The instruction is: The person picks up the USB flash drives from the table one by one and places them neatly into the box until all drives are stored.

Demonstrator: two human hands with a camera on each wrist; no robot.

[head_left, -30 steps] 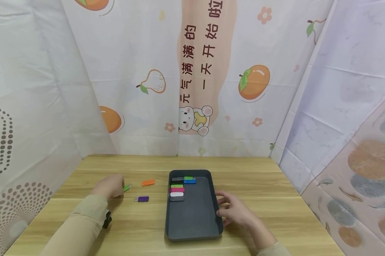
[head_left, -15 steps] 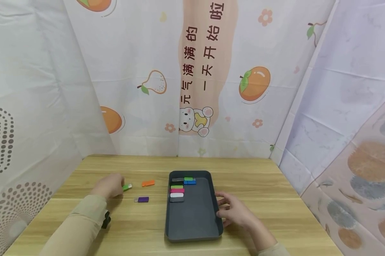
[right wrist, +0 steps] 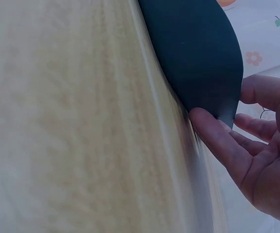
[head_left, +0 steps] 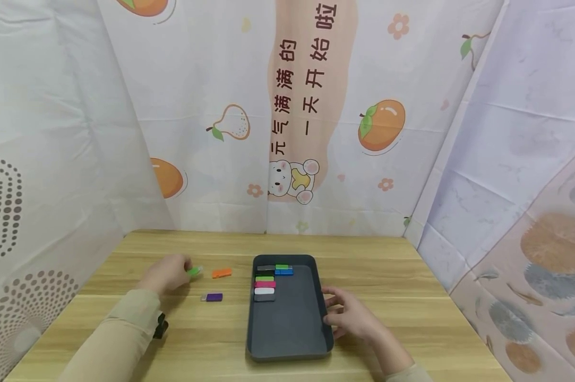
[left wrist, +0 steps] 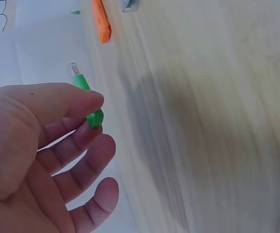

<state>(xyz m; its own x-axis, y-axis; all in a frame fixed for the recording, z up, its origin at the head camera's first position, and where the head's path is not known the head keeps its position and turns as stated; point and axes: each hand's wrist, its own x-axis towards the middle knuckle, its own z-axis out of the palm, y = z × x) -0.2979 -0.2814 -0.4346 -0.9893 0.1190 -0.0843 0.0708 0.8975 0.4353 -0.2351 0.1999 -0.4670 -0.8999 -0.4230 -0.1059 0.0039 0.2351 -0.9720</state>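
Note:
My left hand is over the left part of the table and pinches a green USB flash drive between thumb and fingertips. In the left wrist view the drive's metal plug points away from the hand, and the other fingers curve loosely. Near it lie an orange flash drive and a purple flash drive. With relaxed fingers, my right hand touches the outer right wall of a dark grey tray; the right wrist view shows thumb and fingers against that wall.
Inside the tray, several flash drives line the upper left, among them a pink one, a white one and a blue one. The wood-patterned table ends at a printed curtain.
The green flash drive, earlier at table level by my left fingers, is now lifted slightly, farther back and to the right, in their pinch. My right hand and the tray stay put.

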